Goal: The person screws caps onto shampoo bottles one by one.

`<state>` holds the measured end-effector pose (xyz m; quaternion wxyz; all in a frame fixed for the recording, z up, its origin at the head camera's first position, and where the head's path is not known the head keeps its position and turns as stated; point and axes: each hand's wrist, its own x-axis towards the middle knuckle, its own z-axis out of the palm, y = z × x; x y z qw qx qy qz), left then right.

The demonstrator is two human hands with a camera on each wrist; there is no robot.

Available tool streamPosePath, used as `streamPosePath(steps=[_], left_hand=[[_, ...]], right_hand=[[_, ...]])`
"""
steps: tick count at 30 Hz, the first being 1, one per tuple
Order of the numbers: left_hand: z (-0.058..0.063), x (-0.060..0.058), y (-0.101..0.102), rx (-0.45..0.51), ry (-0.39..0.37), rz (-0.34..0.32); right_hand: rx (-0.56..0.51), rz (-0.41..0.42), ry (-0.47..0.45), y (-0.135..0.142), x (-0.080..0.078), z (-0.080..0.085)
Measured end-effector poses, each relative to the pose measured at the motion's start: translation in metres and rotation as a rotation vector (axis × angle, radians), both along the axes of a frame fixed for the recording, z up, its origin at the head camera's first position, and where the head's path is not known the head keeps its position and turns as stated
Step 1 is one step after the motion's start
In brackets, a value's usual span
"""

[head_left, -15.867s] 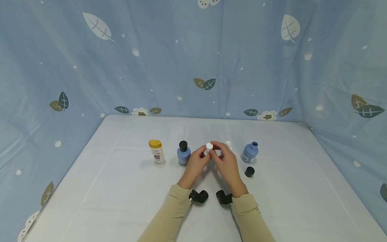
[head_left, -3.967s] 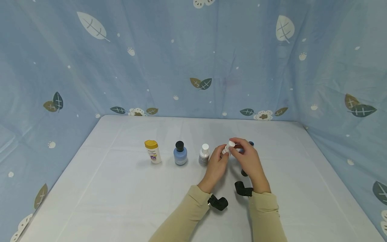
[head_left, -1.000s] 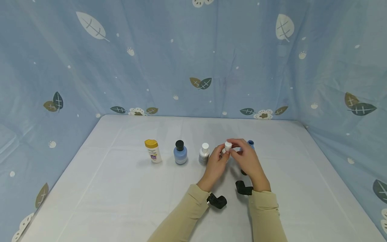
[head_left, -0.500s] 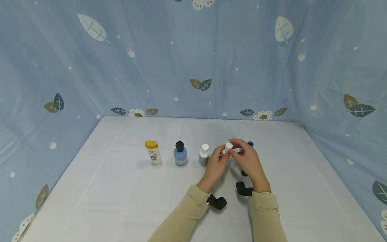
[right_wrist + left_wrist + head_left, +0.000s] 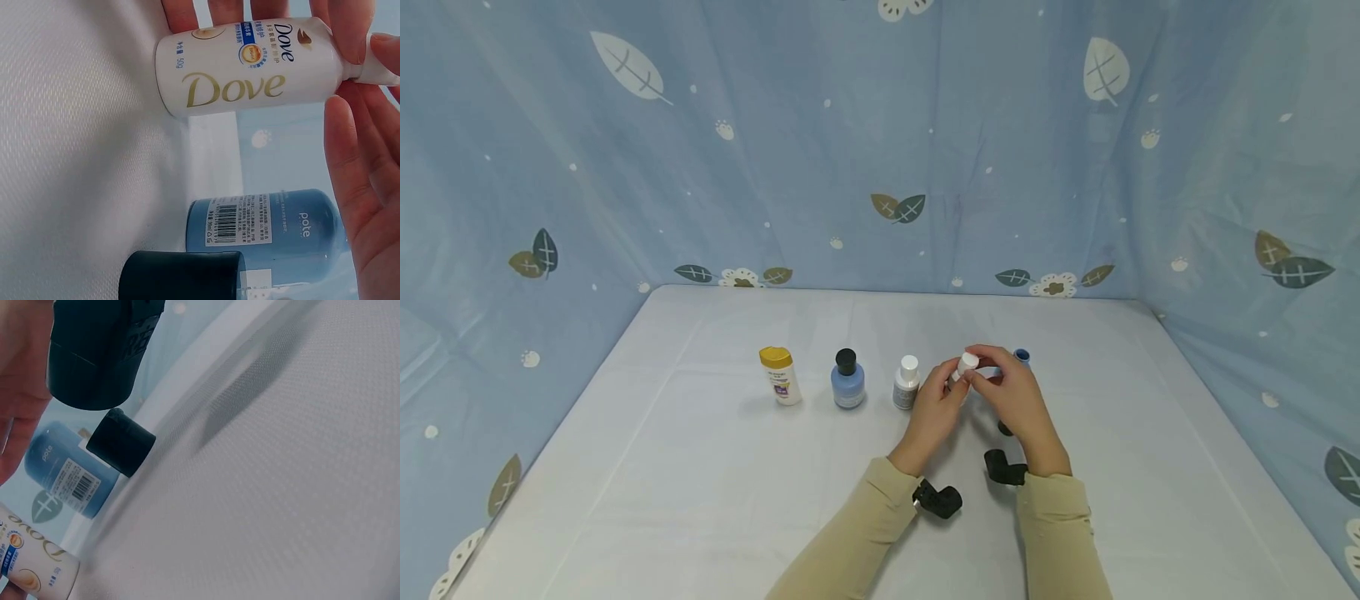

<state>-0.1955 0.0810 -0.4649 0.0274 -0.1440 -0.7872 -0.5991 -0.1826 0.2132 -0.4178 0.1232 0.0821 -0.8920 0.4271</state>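
In the head view my left hand [image 5: 934, 412] grips a small white Dove bottle, and my right hand [image 5: 1018, 400] pinches its white cap [image 5: 967, 363] from the right. Seen from the right wrist, the Dove bottle [image 5: 250, 69] has its neck towards my fingers; the white cap [image 5: 378, 65] is at the neck, partly hidden by fingertips. Whether the cap is fully seated I cannot tell. Just beyond my right hand, an uncapped blue bottle [image 5: 1022, 356] is mostly hidden. Its label shows in the right wrist view. A loose black cap [image 5: 1006, 428] lies below my right hand.
Left of my hands stand a white bottle with white cap [image 5: 906, 383], a blue bottle with black cap [image 5: 847, 387] and a white bottle with yellow cap [image 5: 781, 377]. A white cloth covers the table [image 5: 715, 483]; a patterned blue curtain [image 5: 805, 167] hangs behind.
About 16 s ago both hands worked at the other white bottle; they have since moved right to the Dove bottle. Over the last second the cap has only tilted slightly between my fingers.
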Motion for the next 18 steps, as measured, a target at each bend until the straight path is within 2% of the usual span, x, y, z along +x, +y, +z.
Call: streamPosePath(steps=[10, 18], left_hand=[[0.0016, -0.0008, -0.0001, 0.003, 0.006, 0.008], [0.0001, -0.0006, -0.0003, -0.003, 0.006, 0.009]], right_hand=[[-0.038, -0.032, 0.011, -0.005, -0.0022, -0.002], [-0.008, -0.024, 0.036, -0.008, -0.0019, -0.0028]])
